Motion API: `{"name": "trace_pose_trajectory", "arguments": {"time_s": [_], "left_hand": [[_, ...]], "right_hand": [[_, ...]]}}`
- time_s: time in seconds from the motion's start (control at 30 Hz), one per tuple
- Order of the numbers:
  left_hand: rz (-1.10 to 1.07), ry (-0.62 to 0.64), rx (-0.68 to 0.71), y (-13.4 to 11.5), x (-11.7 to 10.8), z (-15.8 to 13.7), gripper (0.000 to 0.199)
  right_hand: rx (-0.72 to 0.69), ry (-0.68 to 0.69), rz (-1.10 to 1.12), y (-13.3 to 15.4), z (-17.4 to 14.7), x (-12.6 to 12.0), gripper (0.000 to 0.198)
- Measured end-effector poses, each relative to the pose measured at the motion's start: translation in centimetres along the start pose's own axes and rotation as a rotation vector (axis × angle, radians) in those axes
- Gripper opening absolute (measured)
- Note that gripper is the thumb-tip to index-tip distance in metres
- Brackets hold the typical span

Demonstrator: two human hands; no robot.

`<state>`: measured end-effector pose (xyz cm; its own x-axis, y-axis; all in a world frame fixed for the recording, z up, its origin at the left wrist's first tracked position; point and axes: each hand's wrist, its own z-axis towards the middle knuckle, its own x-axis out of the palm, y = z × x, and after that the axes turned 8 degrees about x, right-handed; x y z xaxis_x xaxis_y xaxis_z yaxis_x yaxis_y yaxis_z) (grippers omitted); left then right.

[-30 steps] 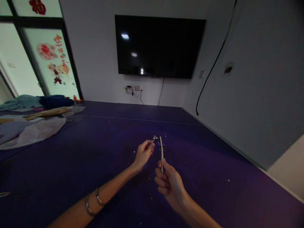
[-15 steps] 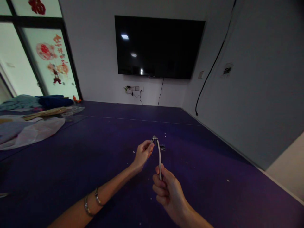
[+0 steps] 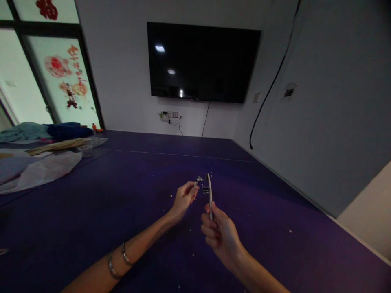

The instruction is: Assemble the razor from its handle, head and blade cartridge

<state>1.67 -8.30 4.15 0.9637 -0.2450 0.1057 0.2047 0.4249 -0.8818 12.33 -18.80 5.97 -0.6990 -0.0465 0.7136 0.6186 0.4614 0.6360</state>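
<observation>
My left hand (image 3: 183,200) pinches a small silvery metal piece (image 3: 199,179) whose exact kind I cannot make out; it sticks out past the fingertips. In my right hand (image 3: 220,234) a pale toothbrush (image 3: 210,194) stands nearly upright, fingers wrapped round its handle. The dark bristles face left toward the metal piece, with a small gap between them. Just behind the brush, a small dark slotted object (image 3: 206,190) lies on the purple surface (image 3: 146,236), partly covered by the handle.
Plastic sheeting (image 3: 51,171) and folded cloths (image 3: 69,130) lie at the far left, by a small orange bottle (image 3: 94,127). Small white bits dot the surface. A television (image 3: 204,63) hangs on the back wall above sockets (image 3: 171,114). One black cable (image 3: 275,77) hangs at the right.
My right hand has moved the toothbrush slightly up and to the right, off the metal piece. My left hand stays almost in place, still pinching the piece.
</observation>
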Motion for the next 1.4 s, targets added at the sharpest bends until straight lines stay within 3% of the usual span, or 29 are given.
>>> {"name": "trace_pose_trajectory", "arguments": {"time_s": [0.17, 0.33, 0.7, 0.93, 1.0, 1.2, 1.4], "left_hand": [[-0.012, 0.017, -0.009, 0.0, -0.1, 0.0, 0.026], [0.000, 0.021, 0.005, -0.1, 0.0, -0.2, 0.027], [-0.002, 0.030, 0.002, 0.2, 0.0, -0.1, 0.029], [-0.029, 0.014, -0.027, 0.3, -0.3, 0.1, 0.031], [-0.037, 0.011, -0.039, 0.5, -0.4, 0.2, 0.031], [-0.056, 0.005, -0.075, 1.4, -0.7, 0.3, 0.035], [0.012, 0.030, -0.084, 1.5, -0.9, 0.4, 0.030]], "right_hand": [[0.059, -0.027, -0.017, -0.4, -0.3, 0.3, 0.040], [0.002, -0.028, -0.015, -0.2, -0.1, 0.2, 0.038], [0.013, -0.050, 0.007, -0.2, -0.2, 0.1, 0.042], [0.018, -0.055, -0.021, -1.7, -0.4, -0.1, 0.041], [-0.050, -0.047, -0.043, -1.0, -0.2, -0.3, 0.037], [-0.422, -0.051, -0.189, 4.4, 1.7, -1.2, 0.025], [-0.639, -0.205, -0.464, 7.5, 4.2, -4.0, 0.026]]}}
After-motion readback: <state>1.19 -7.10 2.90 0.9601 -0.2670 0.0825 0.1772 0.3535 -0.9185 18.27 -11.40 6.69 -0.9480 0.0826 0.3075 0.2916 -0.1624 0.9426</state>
